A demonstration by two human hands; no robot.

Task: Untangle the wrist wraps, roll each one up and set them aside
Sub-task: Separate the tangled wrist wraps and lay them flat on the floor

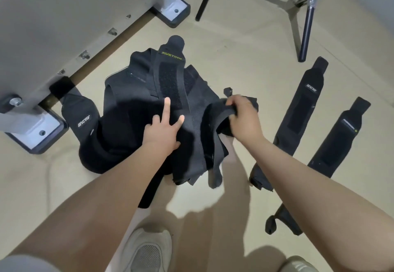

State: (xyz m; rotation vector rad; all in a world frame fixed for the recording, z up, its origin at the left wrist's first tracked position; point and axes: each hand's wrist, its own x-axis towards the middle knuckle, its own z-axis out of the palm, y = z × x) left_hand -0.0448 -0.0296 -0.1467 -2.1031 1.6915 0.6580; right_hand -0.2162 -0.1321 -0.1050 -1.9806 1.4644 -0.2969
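Head view, only one we have. We see a tangled pile of black wrist wraps [149, 109] on the beige floor [245, 47].

Left hand [163, 127] lies flat on top of the pile, fingers [167, 105] straight and spread wide, pressing the fabric, gripping nothing. Just beyond its index fingertip runs a wrap with a long velcro strip and yellow-green lettering [170, 75], pointing away from us.

Right hand [243, 113] has fingers curled tight round a black strap end [221, 113] at the pile's right edge, strap lifted a little off the heap. There is a thin ring on one finger. Below that hand more strap ends hang toward the floor; we cannot tell which wrap they belong to.

To the left of the left-hand fingers one wrap [78, 113] trails out of the pile to a grey machine foot [32, 130].

To the right of the right-hand fingers, well apart from the pile, two wraps lie flat and unrolled, side by side: the nearer one [302, 103], the farther one [339, 137].

Beyond the fingers at top right: a tripod base [298, 9]. Below the forearms: a light sneaker [147, 250].
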